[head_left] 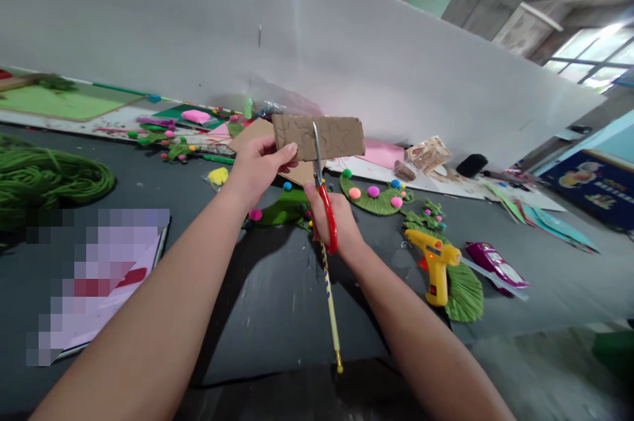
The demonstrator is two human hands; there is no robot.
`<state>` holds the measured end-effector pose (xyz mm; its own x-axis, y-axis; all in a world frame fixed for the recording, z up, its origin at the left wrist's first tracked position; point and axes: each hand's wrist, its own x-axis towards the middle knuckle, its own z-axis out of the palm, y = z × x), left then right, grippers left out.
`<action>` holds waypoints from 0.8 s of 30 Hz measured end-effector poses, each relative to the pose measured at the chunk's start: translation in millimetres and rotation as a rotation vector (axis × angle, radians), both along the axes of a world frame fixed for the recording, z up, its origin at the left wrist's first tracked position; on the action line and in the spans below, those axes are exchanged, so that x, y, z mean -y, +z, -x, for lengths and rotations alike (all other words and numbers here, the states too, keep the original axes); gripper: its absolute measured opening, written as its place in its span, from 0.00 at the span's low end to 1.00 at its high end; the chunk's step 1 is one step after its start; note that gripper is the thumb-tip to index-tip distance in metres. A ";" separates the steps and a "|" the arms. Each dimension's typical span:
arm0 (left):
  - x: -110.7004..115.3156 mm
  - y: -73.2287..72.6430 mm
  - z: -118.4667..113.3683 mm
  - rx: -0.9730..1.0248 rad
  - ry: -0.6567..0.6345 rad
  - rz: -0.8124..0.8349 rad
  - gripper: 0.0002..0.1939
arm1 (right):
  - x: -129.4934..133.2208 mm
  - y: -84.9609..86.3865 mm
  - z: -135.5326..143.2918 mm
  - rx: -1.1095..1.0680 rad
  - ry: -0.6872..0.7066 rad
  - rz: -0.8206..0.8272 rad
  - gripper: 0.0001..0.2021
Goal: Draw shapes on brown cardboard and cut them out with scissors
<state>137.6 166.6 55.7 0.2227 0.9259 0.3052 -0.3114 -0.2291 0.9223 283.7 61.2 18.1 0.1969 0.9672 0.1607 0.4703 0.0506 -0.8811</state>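
My left hand [265,166] pinches the left end of a brown cardboard strip [349,137], thumb on its front face. Star outlines are drawn on the strip. My right hand [339,219] grips red-handled scissors [331,226]; their metal blade crosses the front of the strip near its middle. Whether the second blade lies behind the cardboard I cannot make out. A pale patterned pencil [331,308] extends down below my right hand, its upper end hidden there. Behind the hands lie green yarn-wrapped pieces [374,199] dotted with coloured pompoms.
A yellow glue gun [436,266] with a clear stick rests at the right beside a purple object [495,266]. Green yarn [54,176] is heaped at the left, above a partly pixelated tablet-like object [129,269]. A white board [198,31] stands along the back.
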 end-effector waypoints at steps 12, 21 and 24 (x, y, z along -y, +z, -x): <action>0.3 0.3 1.8 -0.073 -0.065 -0.051 0.12 | -8.0 -2.7 -7.0 -0.086 0.022 0.018 0.28; 4.6 -5.1 -3.5 -0.096 -0.061 0.015 0.09 | -5.3 0.0 -12.4 0.088 -0.006 -0.001 0.30; 5.3 -4.3 -5.8 -0.055 -0.024 0.037 0.12 | -4.8 0.3 -9.6 0.089 -0.019 0.006 0.30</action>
